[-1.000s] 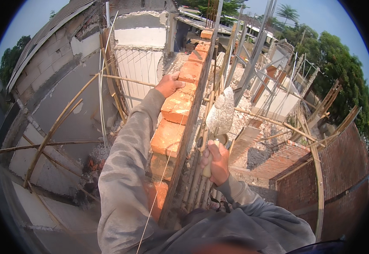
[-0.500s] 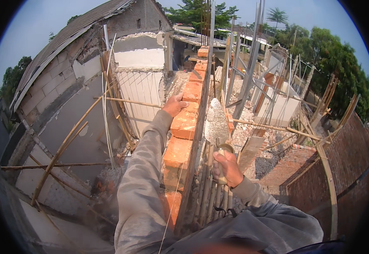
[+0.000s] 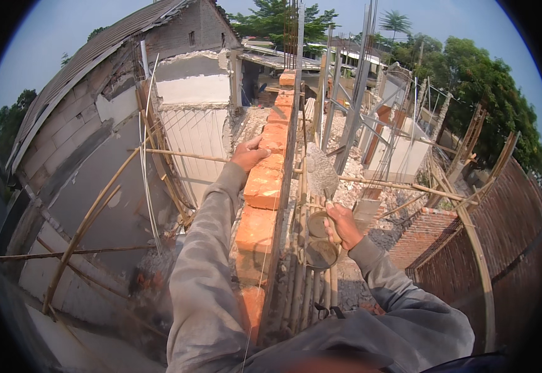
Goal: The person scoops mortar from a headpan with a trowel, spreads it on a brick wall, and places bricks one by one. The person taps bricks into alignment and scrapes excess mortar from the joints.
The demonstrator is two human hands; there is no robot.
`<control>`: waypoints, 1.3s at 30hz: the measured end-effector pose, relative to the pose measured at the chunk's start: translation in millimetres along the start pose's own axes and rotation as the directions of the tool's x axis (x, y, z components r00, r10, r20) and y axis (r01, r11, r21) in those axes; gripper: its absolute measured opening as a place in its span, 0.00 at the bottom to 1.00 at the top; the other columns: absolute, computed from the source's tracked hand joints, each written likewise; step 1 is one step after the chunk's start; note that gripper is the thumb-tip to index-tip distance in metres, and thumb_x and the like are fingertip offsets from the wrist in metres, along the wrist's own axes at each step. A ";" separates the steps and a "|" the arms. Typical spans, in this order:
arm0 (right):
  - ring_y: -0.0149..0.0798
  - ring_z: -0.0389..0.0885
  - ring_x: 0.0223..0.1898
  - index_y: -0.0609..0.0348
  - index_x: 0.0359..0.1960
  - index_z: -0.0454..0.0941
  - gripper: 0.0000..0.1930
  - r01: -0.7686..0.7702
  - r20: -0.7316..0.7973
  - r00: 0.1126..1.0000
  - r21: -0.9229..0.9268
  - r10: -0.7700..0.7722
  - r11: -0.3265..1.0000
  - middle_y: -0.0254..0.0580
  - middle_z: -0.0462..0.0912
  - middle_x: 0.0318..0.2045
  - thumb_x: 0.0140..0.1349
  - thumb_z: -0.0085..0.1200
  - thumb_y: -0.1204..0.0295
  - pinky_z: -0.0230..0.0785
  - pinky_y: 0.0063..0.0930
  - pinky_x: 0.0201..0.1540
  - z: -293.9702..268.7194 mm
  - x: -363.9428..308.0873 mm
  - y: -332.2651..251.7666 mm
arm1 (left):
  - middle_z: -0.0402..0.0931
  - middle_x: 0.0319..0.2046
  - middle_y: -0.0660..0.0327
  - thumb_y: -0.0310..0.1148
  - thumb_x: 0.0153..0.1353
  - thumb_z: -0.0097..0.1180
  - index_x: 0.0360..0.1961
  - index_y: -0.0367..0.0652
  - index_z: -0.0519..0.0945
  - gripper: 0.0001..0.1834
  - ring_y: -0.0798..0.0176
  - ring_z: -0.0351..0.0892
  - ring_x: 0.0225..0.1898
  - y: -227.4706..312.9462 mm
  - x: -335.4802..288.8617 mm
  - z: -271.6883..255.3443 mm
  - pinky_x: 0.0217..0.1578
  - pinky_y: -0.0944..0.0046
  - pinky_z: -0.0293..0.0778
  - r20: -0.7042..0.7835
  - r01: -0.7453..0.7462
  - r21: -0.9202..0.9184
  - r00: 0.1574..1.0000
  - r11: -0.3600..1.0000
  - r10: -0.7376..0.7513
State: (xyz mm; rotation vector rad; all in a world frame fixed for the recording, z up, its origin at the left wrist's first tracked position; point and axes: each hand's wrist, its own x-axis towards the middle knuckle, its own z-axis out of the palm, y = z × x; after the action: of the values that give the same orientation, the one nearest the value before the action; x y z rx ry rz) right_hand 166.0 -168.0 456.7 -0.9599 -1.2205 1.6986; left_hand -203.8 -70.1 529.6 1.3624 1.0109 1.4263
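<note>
A narrow wall of orange bricks (image 3: 260, 227) runs away from me. My left hand (image 3: 250, 154) grips a brick (image 3: 272, 160) on its top course, the thumb on the upper face and the other fingers on the left side. Right of the wall, my right hand (image 3: 343, 226) is closed round the handle of a trowel (image 3: 320, 171). The trowel's blade is grey, coated with mortar and points away from me. Below it are two round containers (image 3: 322, 254), which look to hold grey mortar. A thin string (image 3: 268, 261) stretches along the wall.
Bamboo poles (image 3: 296, 292) lie side by side right of the wall, with another pole (image 3: 401, 185) crossing beyond. Steel columns (image 3: 353, 93) rise at the far right. Rubble and a lower brick wall (image 3: 423, 233) lie below. On the left stands a grey building (image 3: 106, 168).
My right hand has moved a little right with the trowel, and the blade has turned and dropped lower. The round containers now show more fully. My left hand stays at the brick.
</note>
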 end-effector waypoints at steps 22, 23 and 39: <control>0.23 0.72 0.20 0.59 0.41 0.76 0.03 0.287 -0.229 0.933 0.014 -0.277 0.958 0.33 0.78 0.30 0.73 0.55 0.74 0.60 0.21 0.15 -60.0 79.7 -1.0 | 0.71 0.75 0.37 0.41 0.63 0.75 0.82 0.29 0.62 0.53 0.46 0.76 0.73 33.8 -37.5 -3.7 0.71 0.49 0.73 -0.161 0.107 0.222 0.984 0.969 -0.072; 0.23 0.72 0.21 0.60 0.42 0.76 0.03 0.304 -0.224 0.929 0.016 -0.293 0.952 0.34 0.78 0.31 0.73 0.55 0.74 0.60 0.21 0.15 -58.2 88.3 -2.2 | 0.68 0.77 0.37 0.42 0.64 0.73 0.83 0.30 0.61 0.52 0.44 0.72 0.75 41.4 -43.4 -5.1 0.72 0.45 0.72 -0.163 0.104 0.249 0.985 0.963 -0.064; 0.24 0.73 0.23 0.61 0.45 0.77 0.07 0.378 -0.159 0.921 0.150 -0.355 0.914 0.36 0.79 0.33 0.75 0.53 0.70 0.62 0.23 0.17 -34.6 332.2 -40.3 | 0.63 0.81 0.42 0.48 0.68 0.60 0.84 0.35 0.62 0.48 0.38 0.57 0.83 74.6 15.6 -27.1 0.77 0.28 0.58 -0.306 0.193 0.337 0.948 0.922 -0.086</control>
State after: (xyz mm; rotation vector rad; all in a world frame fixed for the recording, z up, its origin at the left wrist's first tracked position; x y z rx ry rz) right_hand 79.3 157.0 447.9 -0.6703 -1.0662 1.3969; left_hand -235.6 -74.5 603.8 1.3269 1.5971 1.3978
